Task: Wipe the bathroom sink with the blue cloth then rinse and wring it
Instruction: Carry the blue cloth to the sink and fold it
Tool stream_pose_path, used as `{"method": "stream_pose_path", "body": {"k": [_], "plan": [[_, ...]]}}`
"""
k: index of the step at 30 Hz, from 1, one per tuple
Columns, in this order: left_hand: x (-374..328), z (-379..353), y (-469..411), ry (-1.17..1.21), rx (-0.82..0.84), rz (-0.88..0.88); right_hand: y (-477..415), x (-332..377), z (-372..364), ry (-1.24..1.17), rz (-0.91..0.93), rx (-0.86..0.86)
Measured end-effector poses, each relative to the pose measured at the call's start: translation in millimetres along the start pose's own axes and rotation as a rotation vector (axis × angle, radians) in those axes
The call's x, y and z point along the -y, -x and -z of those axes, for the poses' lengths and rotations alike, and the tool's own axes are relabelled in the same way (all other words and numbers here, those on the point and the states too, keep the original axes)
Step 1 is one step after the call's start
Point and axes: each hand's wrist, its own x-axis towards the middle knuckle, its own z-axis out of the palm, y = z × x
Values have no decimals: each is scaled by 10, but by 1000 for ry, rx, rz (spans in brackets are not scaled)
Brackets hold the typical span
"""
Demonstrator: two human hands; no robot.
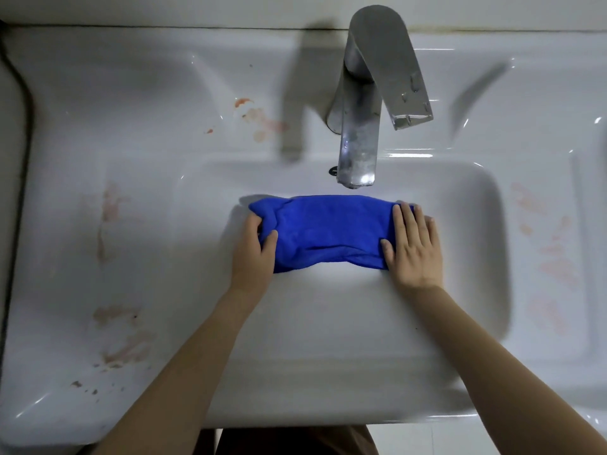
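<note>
Cloth of blue microfibre [328, 231] lies bunched in the basin of the white ceramic sink [328, 372], just below the metal faucet [361, 103]. Left hand [254, 254] grips its left end — fingers curled into the fabric; right hand [414, 247] presses flat on the right end, fingers straight. Reddish smears [262, 123] mark the ledges.
</note>
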Motion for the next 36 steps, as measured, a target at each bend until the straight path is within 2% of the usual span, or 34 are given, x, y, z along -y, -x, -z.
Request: {"method": "stream_pose_path", "body": {"k": [3,9,12,17,20,23,26,31,36], "plan": [[-227,-101,59,161,63,-6,-8,-7,28,34,-3,-1],[-747,-713,110,174,234,-120,89,-242,170,127,-32,-41],[-896,-1113,123,106,308,-184,178,-422,207,154,-36,-102],[-903,-1453,139,-136,561,-169,218,-527,194,179,27,-153],[-880,-1304,164,-86,512,-234,215,-510,205,112,9,-180],[-691,-1067,149,-291,242,-458,173,-385,269,-130,-50,-267],[-406,-811,95,-465,73,-417,93,-168,323,-243,-119,-277],[29,-414,3,-747,55,-395,-95,109,227,-107,-204,-62],[241,-286,-33,-802,76,-355,-215,204,188,-169,-269,-81]]}}
